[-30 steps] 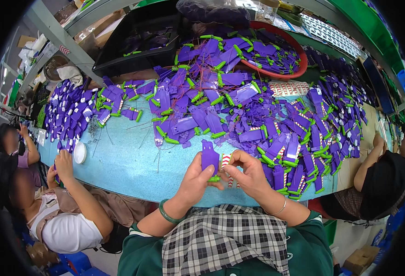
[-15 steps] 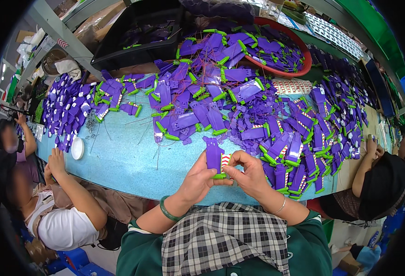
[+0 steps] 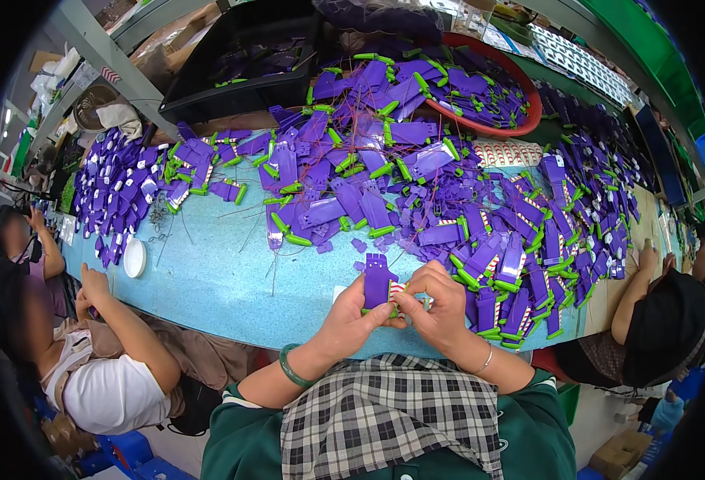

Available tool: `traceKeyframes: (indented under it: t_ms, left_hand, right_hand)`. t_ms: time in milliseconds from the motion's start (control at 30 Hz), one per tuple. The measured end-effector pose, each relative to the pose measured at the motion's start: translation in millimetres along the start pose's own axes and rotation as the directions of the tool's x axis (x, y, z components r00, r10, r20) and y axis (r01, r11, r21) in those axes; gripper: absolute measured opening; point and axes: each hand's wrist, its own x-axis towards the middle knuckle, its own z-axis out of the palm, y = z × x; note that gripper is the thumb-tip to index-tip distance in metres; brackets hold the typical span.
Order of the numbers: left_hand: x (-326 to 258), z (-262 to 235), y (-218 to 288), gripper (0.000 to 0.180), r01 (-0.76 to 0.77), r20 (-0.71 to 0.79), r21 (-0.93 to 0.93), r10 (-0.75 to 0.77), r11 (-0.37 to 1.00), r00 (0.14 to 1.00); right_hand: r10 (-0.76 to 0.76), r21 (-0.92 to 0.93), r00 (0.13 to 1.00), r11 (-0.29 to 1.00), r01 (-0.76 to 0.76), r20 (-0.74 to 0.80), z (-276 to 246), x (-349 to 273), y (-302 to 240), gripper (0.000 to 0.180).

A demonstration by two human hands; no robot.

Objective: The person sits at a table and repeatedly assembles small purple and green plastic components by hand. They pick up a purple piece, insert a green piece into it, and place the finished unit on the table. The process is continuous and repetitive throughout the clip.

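In front of my chest, my left hand [image 3: 343,324] grips a flat purple plastic piece [image 3: 377,282] by its lower end, thumb across the front. Some green shows at the base of this piece, mostly behind my fingers. A red-and-white striped sticker [image 3: 397,288] lies along its right side. My right hand [image 3: 439,308] is closed at that sticker, thumb and forefinger pinched at its edge. Just right of the held piece spreads a large heap of similar purple pieces [image 3: 520,264] with green ends, many bearing striped stickers.
A red basin [image 3: 535,104] of purple pieces stands at the back, beside a black bin [image 3: 232,100]. Sticker sheets [image 3: 508,154] lie behind the heap. At left are white-tipped purple pieces [image 3: 120,180] and a white bowl [image 3: 134,258]. Co-workers sit at both sides.
Both hands have moved slightly down with the purple piece, which now stands more upright. My right fingers have shifted a little right along the striped sticker.
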Motion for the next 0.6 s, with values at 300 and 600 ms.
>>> traceKeyframes:
  t_ms: [300, 600]
  left_hand:
    - [-3, 0, -8, 0.025, -0.066, 0.026, 0.053, 0.064, 0.996, 0.998]
    - [11, 1, -17, 0.036, 0.439, 0.289, -0.480, -0.336, 0.759, 0.897]
  right_hand:
    - [-0.080, -0.115, 0.995, 0.990, 0.086, 0.057, -4, 6, -2, 0.028]
    - [0.180, 0.251, 0.907, 0.924, -0.288, 0.380, 2, 11, 8, 0.033]
